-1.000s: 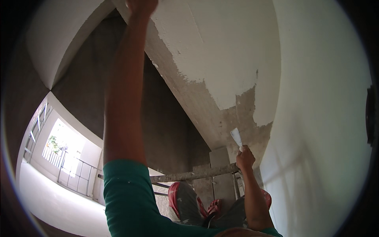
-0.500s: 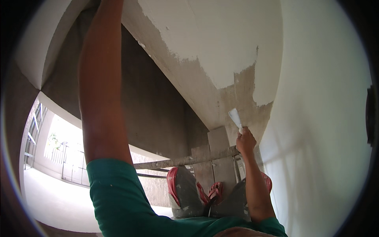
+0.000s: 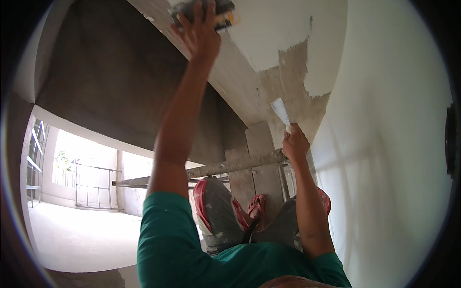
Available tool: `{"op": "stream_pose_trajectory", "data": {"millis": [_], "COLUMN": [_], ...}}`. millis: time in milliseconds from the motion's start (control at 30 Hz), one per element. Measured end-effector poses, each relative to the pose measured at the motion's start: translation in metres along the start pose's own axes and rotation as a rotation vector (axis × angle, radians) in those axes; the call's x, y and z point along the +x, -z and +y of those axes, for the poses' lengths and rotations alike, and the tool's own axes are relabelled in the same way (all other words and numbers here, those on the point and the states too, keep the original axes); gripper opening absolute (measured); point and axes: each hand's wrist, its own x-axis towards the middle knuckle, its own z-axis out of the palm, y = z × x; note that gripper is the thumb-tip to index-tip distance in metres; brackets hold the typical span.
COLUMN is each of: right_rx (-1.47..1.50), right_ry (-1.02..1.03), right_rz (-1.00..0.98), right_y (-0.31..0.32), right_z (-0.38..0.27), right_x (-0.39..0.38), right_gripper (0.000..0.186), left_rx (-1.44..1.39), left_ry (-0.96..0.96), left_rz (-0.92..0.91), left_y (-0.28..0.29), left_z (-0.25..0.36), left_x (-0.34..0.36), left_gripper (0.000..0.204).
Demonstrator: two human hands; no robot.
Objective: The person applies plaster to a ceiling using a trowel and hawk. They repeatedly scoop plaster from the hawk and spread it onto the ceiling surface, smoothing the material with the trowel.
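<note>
High up, my left hand (image 3: 199,38) is closed over a dark flat trowel (image 3: 223,7) with a yellow-orange part; motion blurs it and its exact kind is hard to tell. It lies against or very near the wall (image 3: 269,43), where white filler covers part of a bare grey surface. Lower right, my right hand (image 3: 296,144) grips a putty knife (image 3: 280,111) by its handle. The knife's blade points up and is smeared white. It stands apart from the trowel, in front of the grey patch.
A worn bar (image 3: 240,164) crosses in front of my knees. Below it, wooden planks (image 3: 266,187) bear my sandalled foot (image 3: 257,205). A smooth white wall (image 3: 384,144) rises on the right. At left, a dark recess (image 3: 120,86) sits above a bright opening with a metal railing (image 3: 96,185).
My left arm has come down and to the right, bringing the hand and trowel into view. My right hand with the putty knife sits slightly higher in the picture; the view has shifted a little.
</note>
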Motion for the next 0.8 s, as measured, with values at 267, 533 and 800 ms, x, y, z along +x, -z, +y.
{"op": "stream_pose_trajectory", "data": {"millis": [267, 533, 800], "right_rx": [-0.012, 0.010, 0.009], "right_ry": [-0.045, -0.050, -0.024], "right_rz": [-0.033, 0.028, 0.014], "right_y": [-0.002, -0.008, 0.006], "right_z": [-0.004, 0.002, 0.001], "right_x": [0.006, 0.011, 0.000], "right_gripper": [0.025, 0.025, 0.021], "left_rx": [-0.147, -0.241, -0.167], "left_ry": [0.058, 0.004, -0.142], "left_rz": [-0.355, -0.526, 0.071], "left_y": [-0.098, -0.051, 0.051], "left_z": [0.056, 0.072, -0.023], "left_x": [-0.216, -0.236, 0.053], "left_gripper": [0.073, 0.078, 0.063]}}
